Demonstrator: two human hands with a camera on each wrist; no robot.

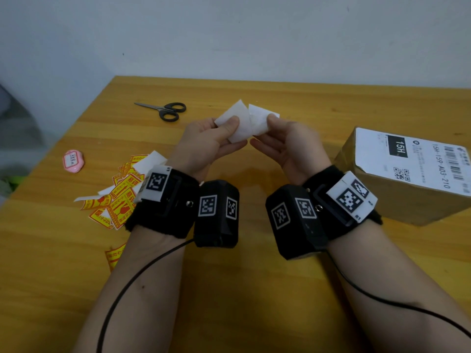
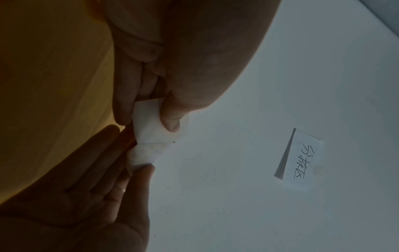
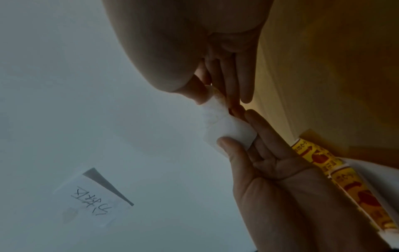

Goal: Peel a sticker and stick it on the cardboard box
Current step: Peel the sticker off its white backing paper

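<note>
Item: sticker (image 1: 262, 121), with its backing paper (image 1: 235, 123), both held up above the table (image 1: 254, 289) in front of me. Backing paper: white, smooth, a flat four-cornered sheet, pinched between the thumb and fingers of my left hand (image 1: 204, 146). Sticker: seen from its pale back, slightly crinkled and translucent, pinched at one edge between the thumb and fingers of my right hand (image 1: 290, 146). The two sheets meet along one edge between my hands.

Item: cardboard box (image 1: 407, 174). Brown, rectangular, lying on the table to my right, with a white shipping label carrying barcodes and black print on its upper face. It stands apart from both hands.

Head view only: black-handled scissors (image 1: 164, 111), shut, lying flat on the far side of the table; a small pink glossy object (image 1: 73, 161) with a white label at the left; a loose heap of yellow-and-red stickers (image 1: 119, 197) mixed with white backing sheets beside my left wrist; black wrist bands with square black-and-white markers.

Wrist views only: a white paper note (image 2: 302, 160) with handwritten black characters, fixed to the pale wall, one edge lifted and casting a dark wedge of shadow. The right wrist view alone shows the heaped stickers edge-on.

Table: orange-yellow wood grain, flat, matte.
</note>
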